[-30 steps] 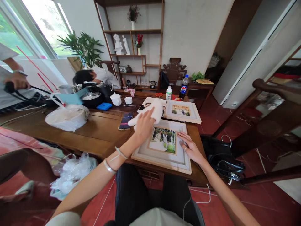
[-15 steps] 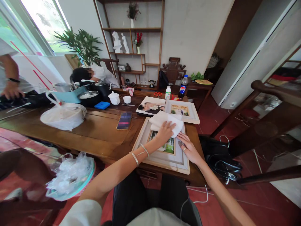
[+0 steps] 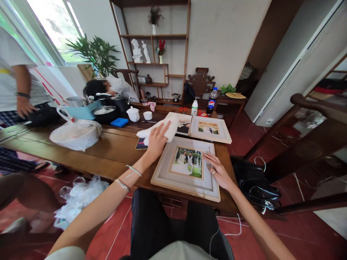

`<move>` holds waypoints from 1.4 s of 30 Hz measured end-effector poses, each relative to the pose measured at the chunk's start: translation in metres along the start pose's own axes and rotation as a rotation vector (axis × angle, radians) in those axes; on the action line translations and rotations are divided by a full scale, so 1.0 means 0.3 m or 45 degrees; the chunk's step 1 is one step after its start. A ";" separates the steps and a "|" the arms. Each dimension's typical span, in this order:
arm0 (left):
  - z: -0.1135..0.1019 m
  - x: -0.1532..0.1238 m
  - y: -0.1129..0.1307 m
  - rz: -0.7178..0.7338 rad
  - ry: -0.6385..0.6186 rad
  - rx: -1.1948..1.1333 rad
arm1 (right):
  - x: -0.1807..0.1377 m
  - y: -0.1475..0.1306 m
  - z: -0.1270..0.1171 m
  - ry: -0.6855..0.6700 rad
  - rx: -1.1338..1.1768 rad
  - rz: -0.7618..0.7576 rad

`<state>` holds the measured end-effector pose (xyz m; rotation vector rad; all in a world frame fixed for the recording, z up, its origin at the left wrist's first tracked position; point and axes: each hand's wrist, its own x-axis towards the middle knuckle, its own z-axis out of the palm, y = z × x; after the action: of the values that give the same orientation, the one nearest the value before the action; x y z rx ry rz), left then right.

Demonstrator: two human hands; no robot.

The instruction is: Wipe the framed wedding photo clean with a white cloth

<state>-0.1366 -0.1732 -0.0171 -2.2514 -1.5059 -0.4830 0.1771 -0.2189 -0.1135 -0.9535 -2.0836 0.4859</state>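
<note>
Left hand: the left hand (image 3: 155, 141) gripped a white cloth (image 3: 158, 131) at the frame's top-left corner.
Right hand: the right hand (image 3: 219, 171) lay flat and open on the frame's right border, holding nothing.
Frame: the picture frame (image 3: 187, 168) lay flat on the wooden table (image 3: 108, 151), near its front edge.

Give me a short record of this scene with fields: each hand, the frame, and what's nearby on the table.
left hand: presses a white cloth at the near frame's far left corner
right hand: lies flat, fingers spread, on the near frame's right border
near frame: flat on the wooden table, wedding photo facing up
nearby: second frame, phone partly under the cloth
</note>
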 end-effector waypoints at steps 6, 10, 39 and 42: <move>0.083 -0.034 0.041 0.158 -0.227 -0.048 | -0.003 0.000 -0.002 -0.022 -0.003 0.045; 0.124 -0.005 0.081 0.131 -0.248 -0.062 | -0.003 -0.002 -0.004 -0.029 -0.007 0.036; 0.068 0.034 -0.002 0.107 -0.039 -0.100 | -0.001 -0.002 -0.001 0.012 0.002 0.006; 0.117 0.033 0.008 0.220 -0.294 -0.089 | -0.002 0.001 -0.001 0.013 -0.002 0.014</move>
<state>-0.1285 -0.1488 -0.0429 -2.5370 -1.4003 -0.2337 0.1778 -0.2191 -0.1139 -0.9664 -2.0710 0.4844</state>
